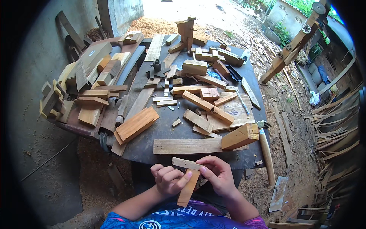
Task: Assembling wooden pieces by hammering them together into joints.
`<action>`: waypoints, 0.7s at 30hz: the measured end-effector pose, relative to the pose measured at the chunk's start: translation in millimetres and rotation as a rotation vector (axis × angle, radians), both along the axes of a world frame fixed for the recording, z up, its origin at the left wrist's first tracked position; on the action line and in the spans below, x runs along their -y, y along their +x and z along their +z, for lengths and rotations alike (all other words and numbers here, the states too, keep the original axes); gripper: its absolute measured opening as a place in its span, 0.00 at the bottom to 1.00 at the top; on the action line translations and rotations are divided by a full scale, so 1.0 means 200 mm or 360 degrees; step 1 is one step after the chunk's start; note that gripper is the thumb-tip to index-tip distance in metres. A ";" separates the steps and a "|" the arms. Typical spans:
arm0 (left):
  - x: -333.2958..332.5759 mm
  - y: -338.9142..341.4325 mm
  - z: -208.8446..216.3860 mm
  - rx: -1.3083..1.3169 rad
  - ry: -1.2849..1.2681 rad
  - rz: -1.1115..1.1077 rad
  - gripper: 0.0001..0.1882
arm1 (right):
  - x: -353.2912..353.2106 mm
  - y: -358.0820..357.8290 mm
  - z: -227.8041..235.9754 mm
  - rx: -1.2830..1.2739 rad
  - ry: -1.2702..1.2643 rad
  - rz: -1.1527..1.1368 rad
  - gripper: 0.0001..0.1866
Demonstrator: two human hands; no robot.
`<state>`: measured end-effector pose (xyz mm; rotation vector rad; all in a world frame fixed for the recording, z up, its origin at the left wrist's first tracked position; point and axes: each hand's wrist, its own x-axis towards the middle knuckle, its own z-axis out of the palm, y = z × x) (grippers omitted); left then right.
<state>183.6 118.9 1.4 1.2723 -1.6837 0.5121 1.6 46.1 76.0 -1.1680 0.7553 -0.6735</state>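
Both my hands hold two small wooden pieces joined in a T shape just in front of the dark round table. My left hand grips the orange-brown upright strip, thumb pressed on it. My right hand pinches the pale cross strip that lies across the upright's top. The pieces hang over my lap, near the table's front edge.
Many wood offcuts cover the table: a long flat board, a thick block, a slatted block. A hammer hangs off the right edge. Stacked timber lies left. Scrap slats and shavings litter the ground right.
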 end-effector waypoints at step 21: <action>0.10 0.06 0.21 -0.2308 0.1380 -0.1050 0.27 | 0.06 -0.04 -0.02 0.0061 -0.0801 0.0050 0.26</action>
